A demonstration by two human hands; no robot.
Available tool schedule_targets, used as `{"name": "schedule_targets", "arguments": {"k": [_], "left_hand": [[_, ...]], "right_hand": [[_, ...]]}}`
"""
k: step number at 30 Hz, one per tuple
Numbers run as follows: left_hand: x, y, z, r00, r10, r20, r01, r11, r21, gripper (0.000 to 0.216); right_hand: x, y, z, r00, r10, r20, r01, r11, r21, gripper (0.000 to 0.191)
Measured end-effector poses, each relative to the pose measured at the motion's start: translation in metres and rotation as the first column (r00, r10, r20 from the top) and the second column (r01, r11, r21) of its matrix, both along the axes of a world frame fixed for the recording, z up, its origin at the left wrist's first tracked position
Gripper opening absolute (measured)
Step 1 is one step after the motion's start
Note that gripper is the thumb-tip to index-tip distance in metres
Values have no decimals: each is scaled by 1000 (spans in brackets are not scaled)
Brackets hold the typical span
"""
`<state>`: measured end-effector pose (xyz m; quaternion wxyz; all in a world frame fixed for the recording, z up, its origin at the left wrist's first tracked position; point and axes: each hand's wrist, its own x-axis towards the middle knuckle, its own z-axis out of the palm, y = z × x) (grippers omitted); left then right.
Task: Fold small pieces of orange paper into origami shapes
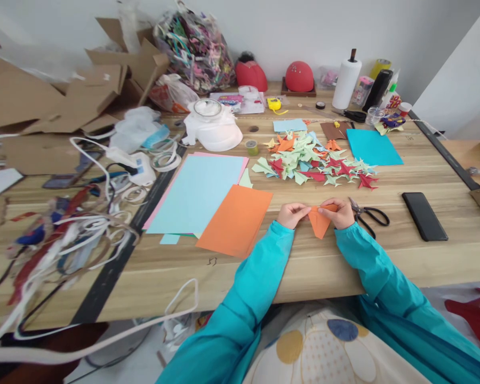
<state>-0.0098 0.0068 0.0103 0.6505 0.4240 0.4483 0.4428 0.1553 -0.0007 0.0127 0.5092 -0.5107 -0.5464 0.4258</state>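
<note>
Near front edge of counter [224, 282], left hand [292, 214] and right hand [341, 214] pinch orange folded paper [319, 226] by its far edge, paper between them, neither hand nearer. Tapered end points toward front edge.

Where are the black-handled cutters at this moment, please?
In the head view, the cutters lie right of centre, between the right hand and the black smartphone.

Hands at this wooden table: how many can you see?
2: the left hand and the right hand, together holding the folded orange paper, in front of the colourful pile.
</note>
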Motion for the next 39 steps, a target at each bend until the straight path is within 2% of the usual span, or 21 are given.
{"name": "schedule_targets", "arguments": {"k": [5, 12, 19, 26, 32, 39], "left_hand": [[-1, 0, 1, 996, 3, -84, 6, 993, 114, 29], [1, -2, 3, 999, -3, -36, 5, 999, 44, 31], [3, -3, 2, 983, 24, -182, 18, 974, 225, 26], [-1, -4, 3, 978, -14, -207, 67, 966, 248, 26], [0, -6, 2, 962, -94, -256, 169, 942, 289, 26], [1, -5, 0, 966, -118, -232, 184, 939, 290, 26]], "right_hand": [[0, 0, -1, 1000, 12, 11, -12, 1000, 3, 21], [1, 1, -4, 1000, 6, 20, -7, 1000, 11, 23], [0, -1, -1, 998, 45, 48, -45, 999, 1, 27], [2, 0, 0, 993, 112, -28, -113, 993, -42, 29], [-6, -8, 5, 952, 239, 192, -245, 969, 8, 29], [-7, -9, 5, 924, 232, 304, -263, 963, 64, 35]]}}
